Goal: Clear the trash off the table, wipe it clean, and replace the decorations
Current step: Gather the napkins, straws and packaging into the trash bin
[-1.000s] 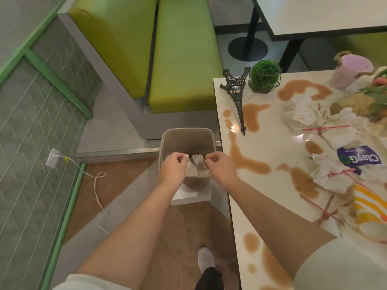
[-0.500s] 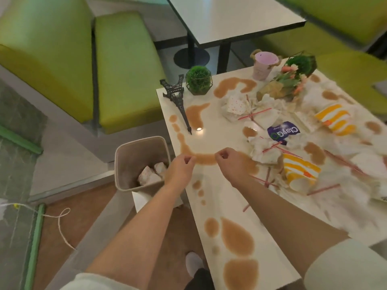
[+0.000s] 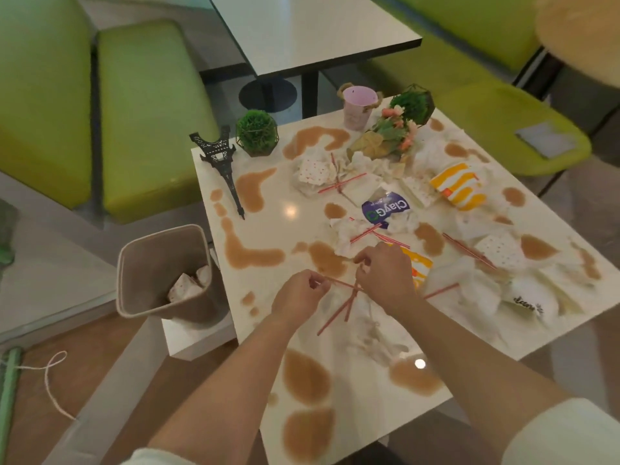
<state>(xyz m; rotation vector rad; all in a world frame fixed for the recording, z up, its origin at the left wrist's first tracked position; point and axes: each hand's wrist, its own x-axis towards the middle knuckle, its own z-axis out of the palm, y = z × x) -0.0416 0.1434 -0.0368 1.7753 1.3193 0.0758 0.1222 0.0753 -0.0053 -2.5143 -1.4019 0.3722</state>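
The white table (image 3: 278, 226) carries brown spill puddles, crumpled napkins (image 3: 345, 234), red straws (image 3: 339, 305), striped paper cups (image 3: 458, 189) and a purple wrapper (image 3: 385, 209). My left hand (image 3: 298, 295) pinches the end of one red straw near the table's front left. My right hand (image 3: 385, 273) is closed on other red straws that cross it. A brown bin (image 3: 161, 263) with crumpled paper inside stands on the floor left of the table. Decorations stand at the far side: a black Eiffel tower model (image 3: 219, 162), a round green plant (image 3: 256, 132), a pink bucket (image 3: 359, 105) and a flower bunch (image 3: 396, 129).
Green bench seats (image 3: 147, 105) run along the left and far right. A second table (image 3: 308, 31) on a black pedestal stands behind. A white cord (image 3: 50, 380) lies on the floor at the lower left. A second wire-caged plant (image 3: 414, 102) sits by the flowers.
My hands left the bin, where they dropped crumpled paper, and moved right over the table. They now grip red straws near the front.
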